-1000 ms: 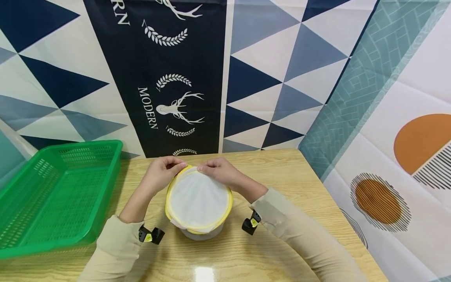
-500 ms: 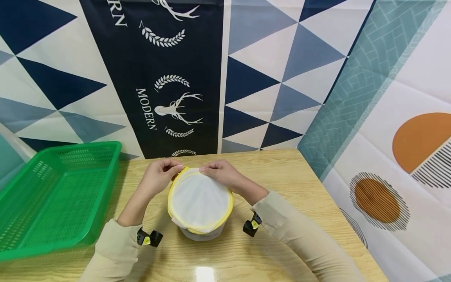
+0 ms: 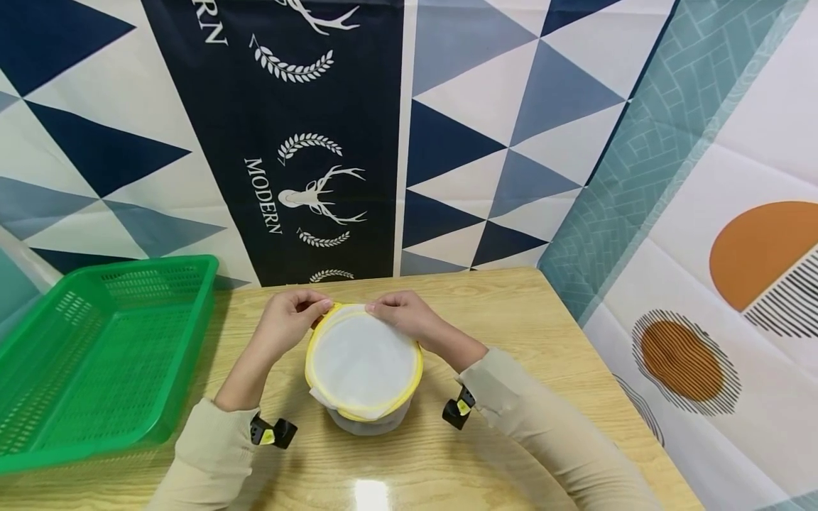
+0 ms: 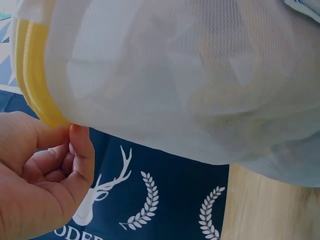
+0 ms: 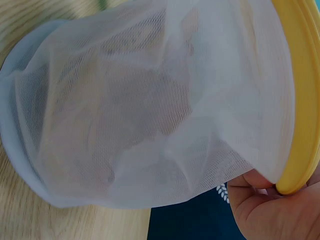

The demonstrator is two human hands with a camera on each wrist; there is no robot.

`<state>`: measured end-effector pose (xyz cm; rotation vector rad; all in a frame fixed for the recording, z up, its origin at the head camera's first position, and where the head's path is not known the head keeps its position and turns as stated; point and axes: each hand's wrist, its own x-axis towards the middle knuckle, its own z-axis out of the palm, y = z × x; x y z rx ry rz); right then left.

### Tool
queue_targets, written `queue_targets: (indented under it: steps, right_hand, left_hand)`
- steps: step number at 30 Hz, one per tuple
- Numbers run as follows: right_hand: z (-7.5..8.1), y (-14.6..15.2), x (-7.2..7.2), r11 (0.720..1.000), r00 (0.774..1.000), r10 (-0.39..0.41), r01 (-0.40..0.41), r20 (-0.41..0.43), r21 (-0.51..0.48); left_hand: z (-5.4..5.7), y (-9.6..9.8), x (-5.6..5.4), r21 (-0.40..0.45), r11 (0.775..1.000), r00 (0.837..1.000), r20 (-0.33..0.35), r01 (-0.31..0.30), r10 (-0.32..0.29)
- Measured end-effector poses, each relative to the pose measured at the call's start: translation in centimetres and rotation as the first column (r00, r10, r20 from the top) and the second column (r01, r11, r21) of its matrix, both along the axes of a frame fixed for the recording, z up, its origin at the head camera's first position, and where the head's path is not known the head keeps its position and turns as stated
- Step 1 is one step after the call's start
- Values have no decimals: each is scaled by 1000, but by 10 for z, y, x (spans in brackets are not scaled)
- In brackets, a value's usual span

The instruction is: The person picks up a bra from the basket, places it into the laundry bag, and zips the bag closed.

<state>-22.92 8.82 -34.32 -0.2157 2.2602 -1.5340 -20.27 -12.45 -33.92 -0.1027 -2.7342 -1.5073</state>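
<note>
A round white mesh laundry bag (image 3: 364,362) with yellow zipper trim stands upright on the wooden table in the head view. At the far left of its yellow rim my left hand (image 3: 290,319) pinches the edge between thumb and index finger. My right hand (image 3: 405,316) grips the far right of the same rim, thumb on top. In the left wrist view the yellow trim (image 4: 36,75) meets the fingertips; whether a zipper pull is between them is hidden. Through the bag's mesh side (image 5: 135,115), in the right wrist view, only vague shapes show.
A green perforated plastic basket (image 3: 102,362) stands at the left of the table (image 3: 511,419). Patterned cloth (image 3: 332,142) hangs behind the table's back edge, and another printed sheet (image 3: 703,355) is on the right side.
Both hands keep their hold on the rim. The bag's top has shifted slightly to the right with them, and its white cover looks smoother than before.
</note>
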Motion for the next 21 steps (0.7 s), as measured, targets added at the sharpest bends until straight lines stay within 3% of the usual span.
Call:
queue_targets:
  steps: [7,11,17,21]
  right_hand:
    - [-5,1,-1,992,985,95,-82,-141,96]
    - [-5,-1,-3,980,955,166,-132,-247,149]
    - [0,-4,-7,959,886,259,-187,-384,215]
    - [3,-4,-8,955,882,272,-200,-385,217]
  left_hand:
    - [-1,3,-1,16,1000,1000,9,2,-2]
    - [1,5,-2,-1,1000,1000,21,7,-7]
    - [6,10,-3,-19,1000,1000,18,18,-18]
    - [6,10,-3,-33,999,1000,4,21,-21]
